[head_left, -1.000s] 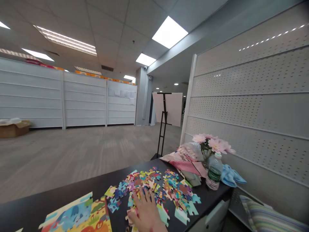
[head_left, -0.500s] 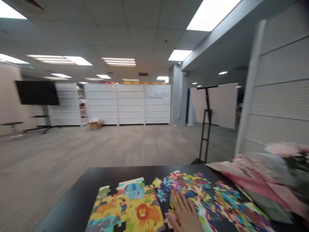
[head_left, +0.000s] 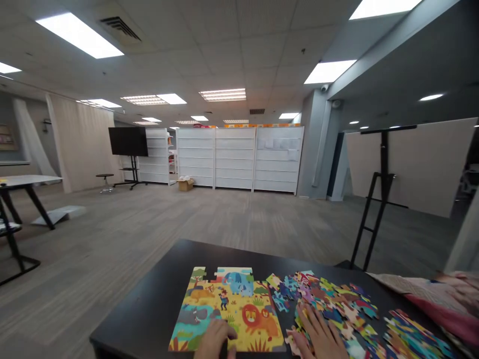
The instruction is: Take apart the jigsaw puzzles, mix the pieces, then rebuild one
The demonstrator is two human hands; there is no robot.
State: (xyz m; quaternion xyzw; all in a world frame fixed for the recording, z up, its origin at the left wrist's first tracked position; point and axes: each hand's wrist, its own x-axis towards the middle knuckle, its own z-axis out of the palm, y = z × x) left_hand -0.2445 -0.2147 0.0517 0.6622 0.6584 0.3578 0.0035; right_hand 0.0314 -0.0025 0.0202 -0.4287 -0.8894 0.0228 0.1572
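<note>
A partly assembled animal jigsaw puzzle point(head_left: 247, 304) lies on the black table, with lions, elephants and a hippo on a yellow ground. Gaps show along its top edge. My left hand point(head_left: 215, 339) is at its lower edge, fingers curled in and thumb close to them. Whatever they may hold is hidden. A dark gap shows between the thumb and fingers. To the right, my right hand point(head_left: 318, 331) lies flat with fingers spread on a heap of loose puzzle pieces point(head_left: 337, 299). More puzzle pieces point(head_left: 411, 334) lie farther right.
The black table point(head_left: 149, 299) ends at the left and far side. Wrapped flowers point(head_left: 434, 299) rest at its right end. Beyond stand a black easel stand point(head_left: 374, 219), white shelving point(head_left: 235, 159), a screen on a stand point(head_left: 129, 141) and a cardboard box point(head_left: 185, 184).
The view has swung left, so the puzzle and table appear farther right. My left hand has come into view at the puzzle's lower edge. My right hand stays on the loose pieces.
</note>
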